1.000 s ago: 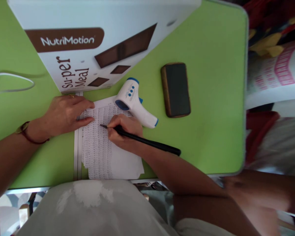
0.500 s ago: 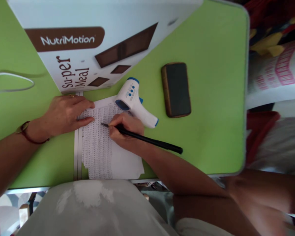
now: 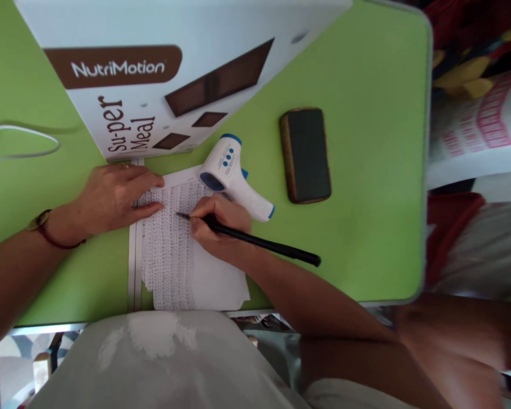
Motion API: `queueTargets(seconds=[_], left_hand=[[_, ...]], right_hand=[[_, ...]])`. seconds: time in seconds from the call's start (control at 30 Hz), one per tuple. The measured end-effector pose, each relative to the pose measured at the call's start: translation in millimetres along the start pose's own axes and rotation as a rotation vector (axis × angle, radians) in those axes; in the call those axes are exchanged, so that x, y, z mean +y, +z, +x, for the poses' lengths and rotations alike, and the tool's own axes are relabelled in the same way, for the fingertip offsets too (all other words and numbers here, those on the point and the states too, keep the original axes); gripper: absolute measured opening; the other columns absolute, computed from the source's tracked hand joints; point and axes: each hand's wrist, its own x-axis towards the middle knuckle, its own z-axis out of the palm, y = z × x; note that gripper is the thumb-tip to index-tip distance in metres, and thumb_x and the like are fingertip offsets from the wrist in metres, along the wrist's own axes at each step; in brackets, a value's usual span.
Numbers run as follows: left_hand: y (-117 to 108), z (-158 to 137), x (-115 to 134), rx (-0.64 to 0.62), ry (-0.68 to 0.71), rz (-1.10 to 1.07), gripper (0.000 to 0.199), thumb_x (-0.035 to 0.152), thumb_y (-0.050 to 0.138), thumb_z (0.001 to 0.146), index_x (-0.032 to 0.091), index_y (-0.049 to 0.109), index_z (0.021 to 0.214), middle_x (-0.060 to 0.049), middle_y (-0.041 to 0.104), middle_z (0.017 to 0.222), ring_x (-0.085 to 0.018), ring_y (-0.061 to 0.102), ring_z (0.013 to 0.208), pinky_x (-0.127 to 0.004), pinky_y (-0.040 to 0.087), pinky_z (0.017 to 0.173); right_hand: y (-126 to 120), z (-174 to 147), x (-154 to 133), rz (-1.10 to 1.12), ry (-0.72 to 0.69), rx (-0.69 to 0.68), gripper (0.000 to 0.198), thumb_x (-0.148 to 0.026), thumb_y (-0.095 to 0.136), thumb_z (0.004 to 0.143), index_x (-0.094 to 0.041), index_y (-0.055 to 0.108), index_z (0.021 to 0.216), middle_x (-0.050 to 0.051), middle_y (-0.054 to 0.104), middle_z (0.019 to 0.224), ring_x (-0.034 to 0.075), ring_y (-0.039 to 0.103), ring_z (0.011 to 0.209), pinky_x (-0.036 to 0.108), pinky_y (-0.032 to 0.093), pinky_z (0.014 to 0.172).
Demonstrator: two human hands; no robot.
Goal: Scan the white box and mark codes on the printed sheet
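The right hand [image 3: 223,216] was closed around a black pen [image 3: 264,242] above written sheets [image 3: 174,255].
The left hand [image 3: 116,196], loosely spread and gripping nothing, was rested at the sheets' left edge, presumably so they were steadied on the green surface [image 3: 375,170]; the thermometer gun [image 3: 233,177] was perhaps placed as a weight. Tip contact could not be confirmed; the script was illegible, and paper was hidden beneath the right hand.

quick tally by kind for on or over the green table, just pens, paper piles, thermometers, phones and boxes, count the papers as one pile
Pen: 1
Paper pile: 1
Thermometer: 1
Phone: 1
Box: 1
Total: 5
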Motion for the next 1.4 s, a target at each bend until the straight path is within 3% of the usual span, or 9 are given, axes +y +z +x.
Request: queueTargets(seconds=[0.2, 0.4, 0.87, 1.1, 1.23, 1.4], left_hand=[[-3.1, 1.2, 1.6, -0.080, -0.044, -0.012, 0.037, 0.047, 0.046, 0.103, 0.020, 0.069, 0.111, -0.003, 0.070, 0.076, -0.018, 0.064, 0.066, -0.031, 0.044, 0.062], [-1.2, 0.5, 1.3, -0.094, -0.060, -0.023, 0.038, 0.049, 0.047, 0.103, 0.020, 0.069, 0.113, -0.002, 0.069, 0.075, -0.017, 0.063, 0.067, -0.030, 0.042, 0.064], [0.9, -0.3, -0.5, 0.014, 0.001, -0.050, 0.039, 0.048, 0.049, 0.103, 0.016, 0.071, 0.109, -0.002, 0.068, 0.076, -0.016, 0.059, 0.062, -0.030, 0.039, 0.060], [-0.3, -1.1, -0.2, -0.064, -0.040, -0.029, 0.038, 0.047, 0.048, 0.103, 0.018, 0.070, 0.113, -0.002, 0.068, 0.075, -0.017, 0.062, 0.067, -0.030, 0.040, 0.064], [-1.1, -0.8, 0.0, -0.040, -0.023, -0.016, 0.039, 0.048, 0.047, 0.104, 0.017, 0.070, 0.111, -0.002, 0.067, 0.075, -0.017, 0.061, 0.064, -0.030, 0.040, 0.062], [0.3, -0.5, -0.2, -0.028, -0.014, -0.040, 0.037, 0.047, 0.048, 0.103, 0.018, 0.069, 0.112, -0.002, 0.068, 0.076, -0.016, 0.060, 0.064, -0.030, 0.040, 0.062]], right_hand=[[-3.3, 0.3, -0.6, 0.013, -0.010, -0.126, 0.014, -0.011, 0.055, 0.074, -0.025, 0.056, 0.071, -0.006, 0.063, 0.059, 0.009, 0.057, 0.051, 0.022, 0.044, 0.050], [-0.1, -1.1, 1.9, -0.003, -0.050, -0.109, 0.015, -0.010, 0.057, 0.074, -0.025, 0.056, 0.073, -0.007, 0.062, 0.057, 0.009, 0.056, 0.050, 0.022, 0.044, 0.049], [1.4, -2.4, 3.5, -0.005, -0.088, -0.097, 0.016, -0.009, 0.054, 0.074, -0.025, 0.055, 0.073, -0.007, 0.061, 0.058, 0.009, 0.053, 0.049, 0.022, 0.042, 0.049], [0.1, -1.5, 1.6, 0.000, -0.039, -0.086, 0.014, -0.011, 0.054, 0.075, -0.024, 0.055, 0.070, -0.006, 0.060, 0.056, 0.008, 0.054, 0.048, 0.021, 0.042, 0.048], [1.2, -1.4, 1.1, -0.019, -0.057, -0.061, 0.014, -0.011, 0.054, 0.074, -0.023, 0.054, 0.070, -0.007, 0.059, 0.054, 0.008, 0.052, 0.047, 0.020, 0.040, 0.047], [-1.2, -1.7, 1.8, 0.000, -0.048, -0.125, 0.014, -0.010, 0.054, 0.073, -0.024, 0.054, 0.070, -0.006, 0.058, 0.055, 0.009, 0.052, 0.048, 0.022, 0.041, 0.049]])
